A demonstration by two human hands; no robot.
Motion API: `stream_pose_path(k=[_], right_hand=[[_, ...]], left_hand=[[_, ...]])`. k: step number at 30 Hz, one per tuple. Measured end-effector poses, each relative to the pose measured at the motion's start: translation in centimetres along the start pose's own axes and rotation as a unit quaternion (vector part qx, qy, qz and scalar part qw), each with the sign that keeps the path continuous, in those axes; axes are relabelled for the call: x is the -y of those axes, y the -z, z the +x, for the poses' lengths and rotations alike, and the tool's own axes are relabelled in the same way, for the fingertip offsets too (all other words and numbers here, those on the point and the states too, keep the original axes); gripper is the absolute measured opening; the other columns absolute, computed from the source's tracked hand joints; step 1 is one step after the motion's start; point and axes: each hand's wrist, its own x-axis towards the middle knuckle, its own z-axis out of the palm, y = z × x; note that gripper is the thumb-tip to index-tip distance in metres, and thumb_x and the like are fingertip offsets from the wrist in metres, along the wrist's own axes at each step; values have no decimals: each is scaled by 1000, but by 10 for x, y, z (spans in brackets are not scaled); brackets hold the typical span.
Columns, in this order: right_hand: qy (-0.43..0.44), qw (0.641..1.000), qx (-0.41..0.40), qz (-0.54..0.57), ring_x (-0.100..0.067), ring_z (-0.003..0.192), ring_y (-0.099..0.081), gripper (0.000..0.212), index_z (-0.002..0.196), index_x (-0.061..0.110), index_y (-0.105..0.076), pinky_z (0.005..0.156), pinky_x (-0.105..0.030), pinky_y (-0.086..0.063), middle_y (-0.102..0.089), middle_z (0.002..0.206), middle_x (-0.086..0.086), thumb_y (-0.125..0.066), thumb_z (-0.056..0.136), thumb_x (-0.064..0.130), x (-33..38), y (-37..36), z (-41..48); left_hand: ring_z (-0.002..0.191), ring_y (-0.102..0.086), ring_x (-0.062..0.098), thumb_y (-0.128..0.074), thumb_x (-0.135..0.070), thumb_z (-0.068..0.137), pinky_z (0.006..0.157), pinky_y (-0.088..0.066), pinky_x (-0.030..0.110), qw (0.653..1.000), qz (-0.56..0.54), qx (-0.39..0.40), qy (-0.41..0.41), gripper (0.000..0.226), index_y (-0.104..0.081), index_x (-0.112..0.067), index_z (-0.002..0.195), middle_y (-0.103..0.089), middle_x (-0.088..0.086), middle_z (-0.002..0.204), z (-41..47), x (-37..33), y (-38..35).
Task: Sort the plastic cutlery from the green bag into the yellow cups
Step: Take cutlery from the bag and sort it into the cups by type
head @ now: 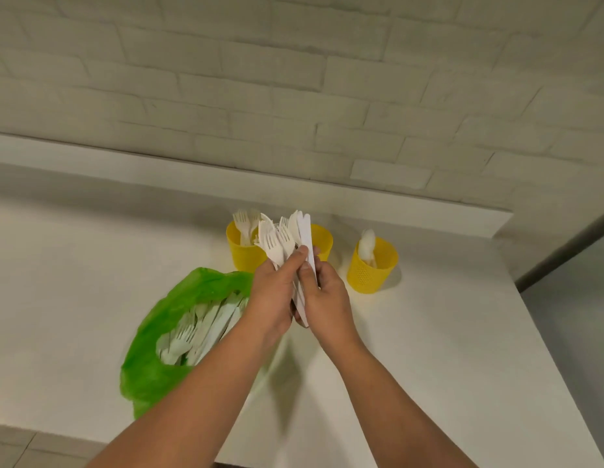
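White table (429, 332) bore everything; left hand (273, 295) and right hand (327, 298) together gripped a bundle (287, 243) of forks and knives, bag (165, 315) of cutlery lay left of them, three cups (371, 270) stood just beyond

1. We see the green bag (148, 383): thin plastic film, crinkled, slight sheen.
2. The cutlery (276, 246): white plastic, matt.
3. The yellow cups (371, 265): matt plastic; the one nr the tabletop (429, 349) rt edge is perforated.
4. That tabletop: smooth, matt white.
5. The wall (293, 79): painted brick, rough.
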Motion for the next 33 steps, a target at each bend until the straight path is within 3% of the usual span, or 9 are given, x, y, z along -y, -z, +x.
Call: stream_pose_path(k=[3, 7, 10, 14, 18, 23, 27, 33], right_hand=[[5, 1000, 30, -1, -21, 95, -74, 39, 126, 23, -62, 76, -35, -58, -75, 110, -1, -54, 98, 49, 1, 12, 1], [29, 998, 55, -29, -17, 70, -70, 14, 105, 29, -67, 62, -30, -51, -72, 86, 4, -62, 96, 39, -2, 21, 4], [56, 996, 44, -58, -14, 70, -67, 8, 99, 27, -68, 60, -30, -52, -71, 81, 5, -63, 97, 33, -3, 24, 5], [54, 996, 47, -48, -11, 75, -67, 8, 97, 26, -70, 67, -27, -55, -72, 83, 5, -65, 98, 31, -1, 22, 6], [21, 999, 42, -20, -20, 79, -71, 21, 98, 27, -70, 71, -48, -61, -75, 87, 4, -58, 93, 44, -3, 10, 11], [10, 999, 29, -29, -13, 91, -71, 20, 111, 24, -70, 86, -41, -59, -76, 99, 6, -54, 102, 30, -3, -3, 16], [15, 1000, 10, -24, -7, 100, -69, 25, 123, 28, -68, 91, -31, -55, -75, 110, 10, -52, 105, 26, -2, -11, 20], [-3, 999, 21, 28, -7, 106, -70, 28, 126, 31, -68, 99, -38, -55, -75, 114, 10, -50, 106, 28, -3, -18, 23]], left_hand=[[105, -74, 31, -67, -28, 98, 97, -54, 50, 1000, 1, -22, -1, 24, -74, -13, 116, -77, 12, 114, 0, 3, -3], [93, -74, 30, -71, -37, 94, 81, -61, 44, 998, -34, -60, 4, 43, -71, -4, 123, -75, 14, 112, 3, 3, -3], [94, -73, 32, -71, -43, 93, 78, -60, 43, 994, -63, -82, 24, 50, -69, -6, 127, -73, 16, 112, 6, 3, -5], [104, -72, 33, -70, -39, 95, 89, -59, 49, 991, -90, -97, 24, 42, -70, -12, 127, -73, 16, 121, 10, 2, -2], [111, -72, 33, -64, -33, 100, 102, -54, 53, 988, -108, -108, 33, 36, -70, -11, 127, -74, 14, 122, 14, -4, 5], [102, -75, 32, -63, -26, 101, 87, -61, 45, 989, -77, -121, 38, 30, -70, -6, 123, -77, 15, 113, 19, -12, 11], [98, -76, 33, -61, -22, 102, 87, -61, 45, 991, -49, -120, 40, 25, -72, -3, 113, -78, 16, 106, 25, -19, 12], [97, -76, 33, -66, -16, 98, 88, -61, 46, 993, -23, -111, 43, 23, -72, -3, 115, -78, 16, 105, 33, -25, 19]])
